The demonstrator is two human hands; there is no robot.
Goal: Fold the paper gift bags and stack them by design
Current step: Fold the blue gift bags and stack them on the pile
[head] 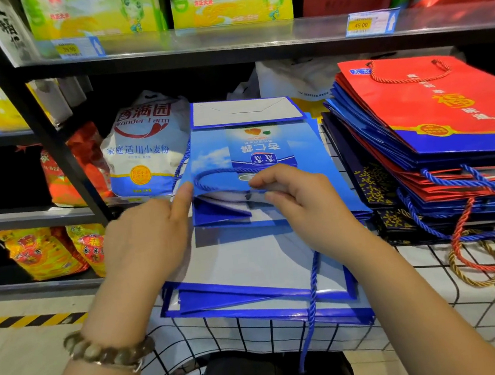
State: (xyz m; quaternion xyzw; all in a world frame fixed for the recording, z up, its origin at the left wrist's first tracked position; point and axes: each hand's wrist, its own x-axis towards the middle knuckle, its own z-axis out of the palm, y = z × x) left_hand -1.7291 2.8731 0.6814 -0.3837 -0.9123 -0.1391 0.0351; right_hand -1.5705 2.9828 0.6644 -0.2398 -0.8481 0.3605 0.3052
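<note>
A blue paper gift bag (253,145) with a sky print and blue rope handles lies flattened on a low stack of the same blue bags (252,284) in front of me. My left hand (148,235) touches the bag's near left corner with its index finger stretched out. My right hand (298,199) pinches the bag's near edge by the blue rope handle. To the right sits a taller pile of folded bags (425,164), dark blue and blue ones below, a red bag (436,99) with a red rope handle on top.
The bags rest on a white cloth with a black grid (442,287). Store shelves stand behind, holding a flour sack (143,150), red and yellow packets (44,255), and green and red boxes above. Loose rope handles (480,248) trail at right. Tiled floor with a hazard stripe lies left.
</note>
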